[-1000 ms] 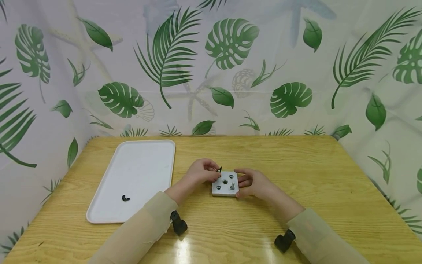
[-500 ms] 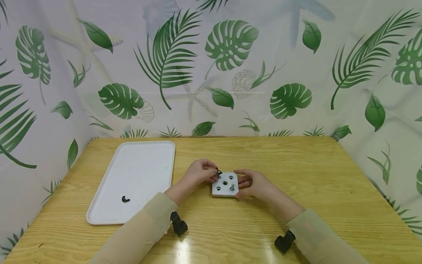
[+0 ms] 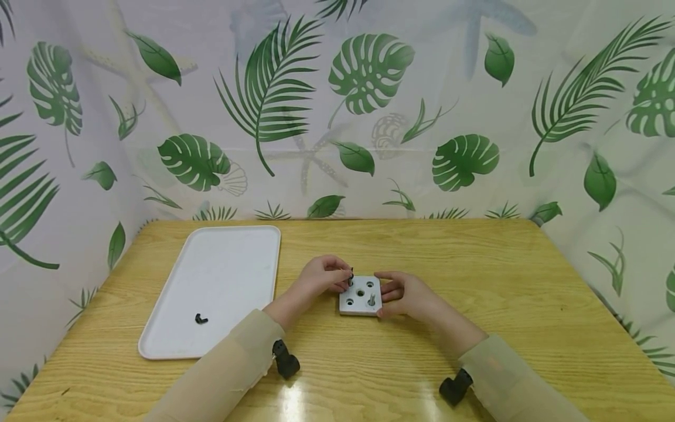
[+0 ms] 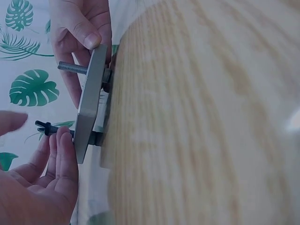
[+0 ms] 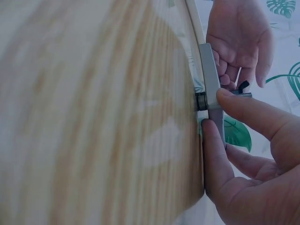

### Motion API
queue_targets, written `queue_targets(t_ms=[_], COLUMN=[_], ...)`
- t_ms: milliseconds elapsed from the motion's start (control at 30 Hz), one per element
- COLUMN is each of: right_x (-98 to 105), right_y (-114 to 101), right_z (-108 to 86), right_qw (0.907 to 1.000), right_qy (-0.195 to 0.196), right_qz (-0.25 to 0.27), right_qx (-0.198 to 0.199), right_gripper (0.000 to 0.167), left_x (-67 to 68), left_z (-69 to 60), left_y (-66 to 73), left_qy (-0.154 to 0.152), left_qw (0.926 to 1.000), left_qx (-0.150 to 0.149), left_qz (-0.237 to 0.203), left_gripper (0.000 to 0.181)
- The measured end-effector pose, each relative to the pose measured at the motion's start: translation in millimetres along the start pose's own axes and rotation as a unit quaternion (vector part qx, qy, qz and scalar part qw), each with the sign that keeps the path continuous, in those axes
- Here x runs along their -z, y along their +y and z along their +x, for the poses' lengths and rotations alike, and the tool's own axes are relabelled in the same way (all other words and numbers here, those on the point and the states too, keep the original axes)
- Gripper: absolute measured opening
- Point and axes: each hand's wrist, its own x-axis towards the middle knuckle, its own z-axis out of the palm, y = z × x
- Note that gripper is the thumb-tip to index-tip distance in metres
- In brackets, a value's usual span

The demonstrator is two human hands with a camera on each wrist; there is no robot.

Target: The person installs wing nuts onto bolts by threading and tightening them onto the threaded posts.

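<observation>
My head camera looks forward and down from farthest off, metal plate [image 3: 360, 302] near frame centre, backdrop [image 3: 316, 123] across the upper half. My left wrist camera [image 3: 286, 360] and right wrist camera [image 3: 455, 387] look close and low along the table [image 3: 464, 252], which fills frame right and frame left respectively. Both share the metal plate, edge-on, my left hand [image 4: 44, 192] and right hand [image 5: 272, 192].

Found a white, sheet-like wall covering [image 3: 411, 167], printed with green tropical leaves [image 3: 355, 157], faint starfish [image 3: 310, 153] and shells [image 3: 388, 133]. Traced the covering behind and along both sides of a yellow-brown, wood-grained table [image 3: 474, 275]. Noted a faint horizontal crease [image 3: 411, 150] at the back. Recorded glossy patches of reflected light [image 3: 292, 401] on the table's near part.
</observation>
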Motion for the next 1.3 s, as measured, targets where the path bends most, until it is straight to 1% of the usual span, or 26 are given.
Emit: queue_targets(t_ms=[133,267,467,600,767,1033,1167,1300], right_x=[-1.2,-2.1,-0.5,-0.7,-1.3,-1.6,-1.0,-0.4], right_y=[0.8,1.5,2.5,2.6,2.1,2.8,3.7,4.0], right_z=[-0.6,-0.9,-0.4,-0.3,-0.2,0.2,0.3,1.1], right_qw=[1.0,1.0,0.9999,0.9999,1.0,1.0,1.0,1.0], right_qy=[0.001,0.001,-0.002,-0.001,0.001,-0.002,-0.002,0.001], right_qz=[0.002,0.004,0.008,0.009,0.009,0.009,0.006,0.006], right_qx=[-0.003,-0.004,0.006,0.005,-0.001,0.002,0.005,0.006], right_gripper=[0.085,0.085,0.085,0.085,0.086,0.086,0.086,0.085], left_x=[-0.3,-0.5,-1.4,-1.6,-1.2,-1.6,-2.1,-1.7], left_z=[0.7,1.0,0.8,1.1,2.5,1.0,-0.7,-0.7], left_y=[-2.3,-4.6,-2.9,-3.2,-3.5,-4.8,-5.3,-4.4], left_qy=[-0.006,-0.005,0.012,0.018,0.022,0.021,0.021,0.013], left_qw=[0.9998,0.9996,0.9998,0.9998,0.9997,0.9997,0.9996,0.9995], left_qx=[0.0,-0.002,-0.004,-0.001,0.005,-0.008,-0.012,-0.016], left_qz=[0.018,0.026,0.015,0.009,0.006,0.012,0.016,0.025], left_gripper=[0.024,0.021,0.02,0.017,0.013,0.008,0.013,0.023])
